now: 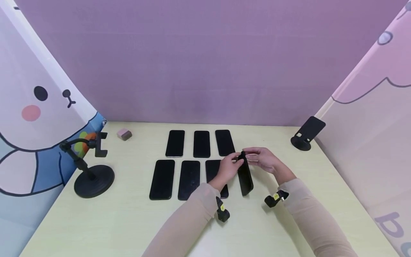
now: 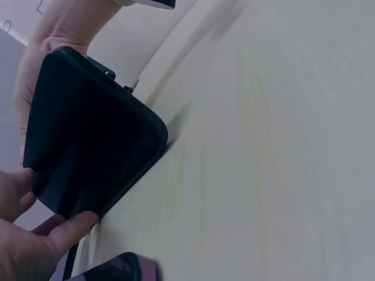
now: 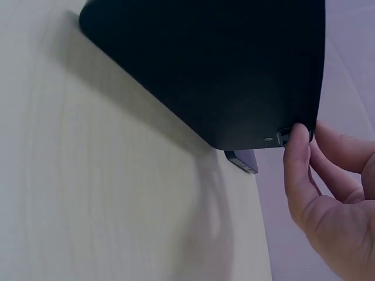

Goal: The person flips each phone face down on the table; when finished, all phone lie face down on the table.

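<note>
A black smartphone [image 1: 245, 178] is stood up on its long side, tilted, between the two hands. My left hand [image 1: 228, 169] pinches its far end, with fingertips at the edge in the left wrist view. My right hand [image 1: 264, 159] reaches in from the right. In the right wrist view its fingers pinch the phone's corner beside a small camera lens [image 3: 268, 139]. The phone's dark back [image 3: 222, 64] faces the right wrist camera. Under my left forearm lies another black phone [image 1: 212, 168], partly hidden by the hand.
Two phones [image 1: 162, 179] [image 1: 189, 180] lie in the front row, and three more [image 1: 175, 143] [image 1: 201, 144] [image 1: 225, 142] behind. A black clamp stand [image 1: 94, 181] stands left, near a small pinkish block [image 1: 124, 134]. At the far right is a black plate-like stand [image 1: 308, 132].
</note>
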`<control>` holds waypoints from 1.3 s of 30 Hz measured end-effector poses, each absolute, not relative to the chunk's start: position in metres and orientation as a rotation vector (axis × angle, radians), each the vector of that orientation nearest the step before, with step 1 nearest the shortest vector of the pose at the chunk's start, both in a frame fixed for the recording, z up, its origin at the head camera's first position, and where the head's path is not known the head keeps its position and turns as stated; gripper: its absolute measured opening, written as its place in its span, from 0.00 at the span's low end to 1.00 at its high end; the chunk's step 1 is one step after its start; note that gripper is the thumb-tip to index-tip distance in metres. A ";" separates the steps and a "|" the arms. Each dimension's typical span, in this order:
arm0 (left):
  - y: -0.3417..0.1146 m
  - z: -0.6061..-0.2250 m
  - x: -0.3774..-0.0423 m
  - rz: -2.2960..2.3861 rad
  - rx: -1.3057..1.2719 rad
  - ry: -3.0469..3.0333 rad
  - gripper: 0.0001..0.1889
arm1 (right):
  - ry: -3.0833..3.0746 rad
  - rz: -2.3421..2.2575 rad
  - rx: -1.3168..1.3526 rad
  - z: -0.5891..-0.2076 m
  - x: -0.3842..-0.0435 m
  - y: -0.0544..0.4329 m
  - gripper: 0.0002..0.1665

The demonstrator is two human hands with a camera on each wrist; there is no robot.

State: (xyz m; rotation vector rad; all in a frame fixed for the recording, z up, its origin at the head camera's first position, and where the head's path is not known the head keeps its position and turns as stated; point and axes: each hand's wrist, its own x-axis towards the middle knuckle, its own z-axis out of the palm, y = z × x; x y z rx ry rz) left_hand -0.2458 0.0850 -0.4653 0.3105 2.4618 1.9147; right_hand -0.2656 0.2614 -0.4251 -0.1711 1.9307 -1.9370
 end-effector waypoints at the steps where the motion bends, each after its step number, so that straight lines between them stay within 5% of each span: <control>1: 0.085 -0.466 -0.246 1.946 0.292 2.425 0.16 | 1.926 -1.948 -0.172 -0.426 -0.265 0.261 0.27; 20: 0.078 -0.466 -0.248 2.195 0.181 2.061 0.24 | 1.893 -1.958 -0.237 -0.438 -0.262 0.251 0.25; 39: 0.073 -0.460 -0.248 2.231 0.166 1.997 0.22 | 2.011 -1.858 -0.215 -0.450 -0.259 0.250 0.26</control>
